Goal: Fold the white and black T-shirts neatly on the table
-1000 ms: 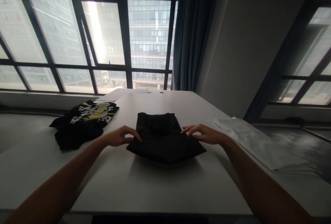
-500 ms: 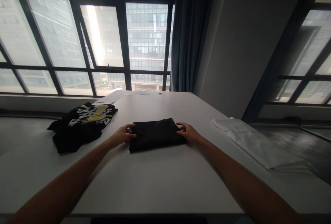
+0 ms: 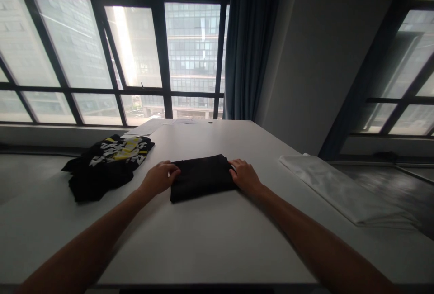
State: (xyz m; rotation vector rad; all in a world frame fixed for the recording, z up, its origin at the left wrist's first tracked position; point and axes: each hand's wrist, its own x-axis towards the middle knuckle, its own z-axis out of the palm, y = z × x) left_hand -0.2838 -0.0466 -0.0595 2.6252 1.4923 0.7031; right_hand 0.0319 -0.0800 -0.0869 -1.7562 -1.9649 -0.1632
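Daylight enters a dark-framed window (image 3: 193, 47) (one pane (image 3: 135, 47) ajar) beyond a white table (image 3: 210, 244), beside a blue curtain (image 3: 249, 45).

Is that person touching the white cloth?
No: the left grip and right grip are on opposite ends of the black cloth, while the white cloth lies apart, off to the right.

The left hand (image 3: 159, 177) and right hand (image 3: 247, 177), mid-frame, are bare, like the slim forearms (image 3: 312, 233) at lower left and right.

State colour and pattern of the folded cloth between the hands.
The folded cloth is plain black, with no pattern visible; best seen in the head view.
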